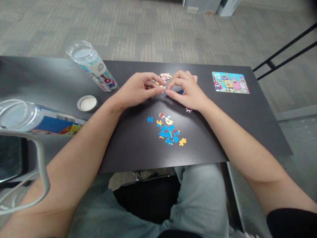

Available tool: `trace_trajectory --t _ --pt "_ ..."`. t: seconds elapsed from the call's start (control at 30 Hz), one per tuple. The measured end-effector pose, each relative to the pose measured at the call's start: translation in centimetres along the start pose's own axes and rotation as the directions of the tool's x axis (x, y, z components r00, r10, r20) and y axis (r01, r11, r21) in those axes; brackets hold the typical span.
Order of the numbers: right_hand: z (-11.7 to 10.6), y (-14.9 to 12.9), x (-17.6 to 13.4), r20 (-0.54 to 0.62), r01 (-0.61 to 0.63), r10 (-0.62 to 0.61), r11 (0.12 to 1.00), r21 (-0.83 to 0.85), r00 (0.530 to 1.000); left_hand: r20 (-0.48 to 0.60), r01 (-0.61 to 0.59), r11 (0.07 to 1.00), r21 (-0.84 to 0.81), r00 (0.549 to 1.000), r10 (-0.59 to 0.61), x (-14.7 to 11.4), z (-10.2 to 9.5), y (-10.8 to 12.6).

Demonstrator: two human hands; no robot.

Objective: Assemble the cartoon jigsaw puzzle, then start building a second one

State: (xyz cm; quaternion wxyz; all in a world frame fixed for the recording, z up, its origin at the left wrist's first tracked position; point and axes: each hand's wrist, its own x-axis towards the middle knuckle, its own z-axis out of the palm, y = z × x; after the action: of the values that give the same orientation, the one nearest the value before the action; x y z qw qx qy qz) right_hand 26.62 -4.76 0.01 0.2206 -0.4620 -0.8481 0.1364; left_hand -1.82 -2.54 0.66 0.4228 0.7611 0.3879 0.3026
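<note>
Over the far part of the dark table, my left hand (140, 88) and my right hand (187, 88) meet fingertip to fingertip. Both are closed in a pinch on small jigsaw puzzle pieces (163, 92), mostly covered by the fingers. More pale pieces (165, 76) lie just beyond the fingertips, and a dark blue piece (181, 92) shows under my right hand. Nearer to me is a loose pile of blue, yellow and red puzzle pieces (168, 134). A single blue piece (149, 119) lies left of it, and a reddish one (188, 109) lies by my right wrist.
A cartoon picture card (230, 82) lies flat at the right. On the left stand a clear printed canister (95, 67) and a second canister (49, 119), with a round white lid (87, 103) between them. A pale cable (42, 165) curves at the lower left.
</note>
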Motion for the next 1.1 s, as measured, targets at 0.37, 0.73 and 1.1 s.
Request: trace_trajectory --t 0.37,0.73,1.1 --pt "-0.9 1.5 -0.2 0.020 -0.016 0.018 0.994 -0.110 1.000 -0.210 0.082 0.957 0.280 0.978 -0.023 0.1 -1.6 -1.2" --pt "-0.9 3.6 -0.3 -0.044 -0.105 0.100 0.986 -0.127 0.994 -0.094 0.047 0.931 0.361 0.996 -0.014 -0.1 -2.5 -1.7" --pt "-0.8 3.9 -0.1 -0.050 -0.137 0.131 0.984 -0.117 0.990 -0.070 0.114 0.941 0.317 0.993 -0.097 0.0 -2.9 -1.5"
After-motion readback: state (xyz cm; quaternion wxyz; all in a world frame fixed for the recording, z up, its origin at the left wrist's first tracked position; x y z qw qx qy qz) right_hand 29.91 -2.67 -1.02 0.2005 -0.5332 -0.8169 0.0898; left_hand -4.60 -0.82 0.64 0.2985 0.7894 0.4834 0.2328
